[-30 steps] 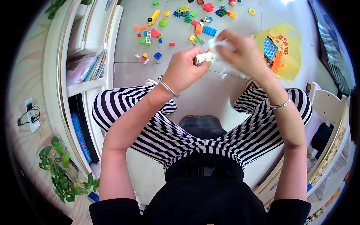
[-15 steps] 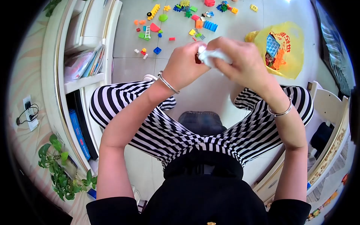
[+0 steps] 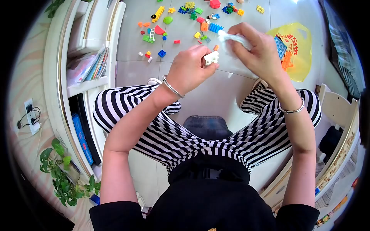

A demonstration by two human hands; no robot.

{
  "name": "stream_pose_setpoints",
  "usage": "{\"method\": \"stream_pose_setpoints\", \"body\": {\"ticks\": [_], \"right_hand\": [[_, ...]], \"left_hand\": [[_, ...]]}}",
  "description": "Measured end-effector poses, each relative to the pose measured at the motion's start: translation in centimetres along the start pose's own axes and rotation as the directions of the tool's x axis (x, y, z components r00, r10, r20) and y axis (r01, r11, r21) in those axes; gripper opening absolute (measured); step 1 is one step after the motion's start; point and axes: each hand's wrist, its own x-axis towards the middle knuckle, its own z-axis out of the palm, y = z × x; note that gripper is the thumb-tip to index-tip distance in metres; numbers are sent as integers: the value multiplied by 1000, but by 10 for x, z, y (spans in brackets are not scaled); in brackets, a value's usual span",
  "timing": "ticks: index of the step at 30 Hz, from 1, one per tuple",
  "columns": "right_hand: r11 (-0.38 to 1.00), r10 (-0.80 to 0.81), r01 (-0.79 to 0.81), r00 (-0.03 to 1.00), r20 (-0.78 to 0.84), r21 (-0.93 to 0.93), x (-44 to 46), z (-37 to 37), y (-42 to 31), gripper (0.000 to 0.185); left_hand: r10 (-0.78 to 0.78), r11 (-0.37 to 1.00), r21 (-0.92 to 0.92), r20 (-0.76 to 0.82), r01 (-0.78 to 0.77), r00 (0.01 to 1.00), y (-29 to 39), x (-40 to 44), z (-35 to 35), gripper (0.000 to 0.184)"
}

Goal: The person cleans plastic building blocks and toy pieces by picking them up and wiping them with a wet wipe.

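Observation:
A small white toy piece [image 3: 211,58] pokes out between the thumb and fingers of my left hand [image 3: 190,70], which is closed around it; its other end is hidden in the palm. My right hand [image 3: 259,54] pinches a crumpled white wipe [image 3: 236,37], held apart from the toy piece, up and to its right. An orange bit [image 3: 216,47] shows just above the white piece. Beyond the hands, a blue ridged block [image 3: 215,27] and an orange block [image 3: 204,26] lie on the tiled floor.
A yellow bag [image 3: 302,50] holding toy pieces stands at the right. Many coloured blocks, among them a blue one [image 3: 162,53] and a yellow toy [image 3: 158,14], are scattered over the floor. A white shelf [image 3: 88,86] runs along the left, a white chair [image 3: 337,104] at the right.
Half a second ago the wipe covered the white piece and both hands were together. Now my right hand has moved up and right with the wipe, and the white piece shows again in my left hand.

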Motion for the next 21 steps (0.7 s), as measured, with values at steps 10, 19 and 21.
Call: {"method": "stream_pose_setpoints", "body": {"ticks": [10, 19, 21], "right_hand": [[965, 157, -183, 977, 144, 188, -3, 7, 4, 18], [865, 204, -274, 957, 205, 420, -9, 18, -2, 20], [844, 192, -290, 949, 250, 451, -9, 17, -4, 20]], "left_hand": [[136, 991, -9, 20, -136, 990, 0, 1, -5, 18], [-10, 813, -578, 100, 66, 995, -5, 4, 1, 42], [-2, 819, -573, 16, 11, 1000, -7, 5, 0, 50]]}}
